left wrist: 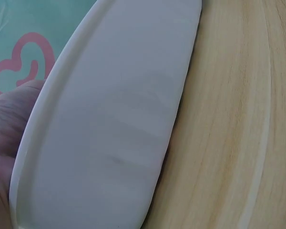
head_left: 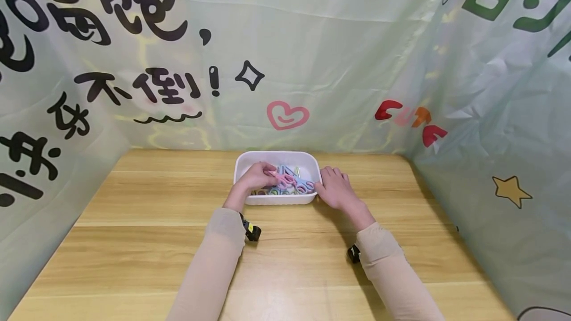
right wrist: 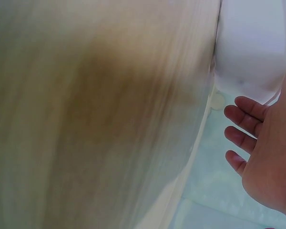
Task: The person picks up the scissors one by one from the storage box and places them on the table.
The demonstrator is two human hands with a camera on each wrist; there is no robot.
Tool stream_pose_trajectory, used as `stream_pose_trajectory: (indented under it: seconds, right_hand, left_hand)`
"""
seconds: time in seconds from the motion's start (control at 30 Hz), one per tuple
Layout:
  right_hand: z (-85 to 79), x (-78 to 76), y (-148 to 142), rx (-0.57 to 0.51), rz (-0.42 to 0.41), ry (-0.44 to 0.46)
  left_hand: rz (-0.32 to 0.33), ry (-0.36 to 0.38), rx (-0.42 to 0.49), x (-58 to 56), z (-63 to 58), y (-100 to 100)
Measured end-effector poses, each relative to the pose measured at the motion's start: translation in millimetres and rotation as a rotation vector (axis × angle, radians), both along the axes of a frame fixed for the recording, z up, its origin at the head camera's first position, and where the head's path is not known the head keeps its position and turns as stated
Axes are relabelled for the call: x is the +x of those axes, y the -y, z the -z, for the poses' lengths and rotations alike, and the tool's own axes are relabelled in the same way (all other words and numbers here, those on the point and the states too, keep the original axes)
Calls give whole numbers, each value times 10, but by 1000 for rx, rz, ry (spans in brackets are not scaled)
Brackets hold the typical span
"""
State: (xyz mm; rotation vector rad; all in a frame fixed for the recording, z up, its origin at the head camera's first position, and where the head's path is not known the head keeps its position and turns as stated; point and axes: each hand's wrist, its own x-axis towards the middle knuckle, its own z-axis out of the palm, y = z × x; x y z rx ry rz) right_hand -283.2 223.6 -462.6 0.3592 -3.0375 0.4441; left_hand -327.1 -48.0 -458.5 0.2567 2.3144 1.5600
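Observation:
A white plastic bin (head_left: 285, 200) stands near the back of the table with several pairs of small scissors in it, in blue and other pastel colours. My left hand (head_left: 255, 177) reaches over its near left side and pinches a pair of pink scissors (head_left: 285, 179) just above the pile. Blue scissors (head_left: 305, 186) lie beside them. At the bin's right end is my right hand (head_left: 335, 187), its thumb at the rim and its fingers loosely bent outside. The left wrist view shows mostly the bin's outer wall (left wrist: 109, 114), which hides the left fingertips.
The wooden table (head_left: 178, 251) runs back to a printed cloth (head_left: 339, 63) hanging behind it. More cloth hangs along the left and right sides. Black cameras are strapped to both wrists.

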Motion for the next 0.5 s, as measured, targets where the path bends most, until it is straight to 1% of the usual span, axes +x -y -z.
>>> stream_pose_trajectory:
  seconds: [0.17, 0.5]
  right_hand:
    - [2, -2, 2, 4, 1, -1]
    - [1, 2, 6, -4, 2, -8]
  left_hand:
    - [26, -14, -3, 0, -8, -5]
    - [87, -4, 85, 13, -13, -15]
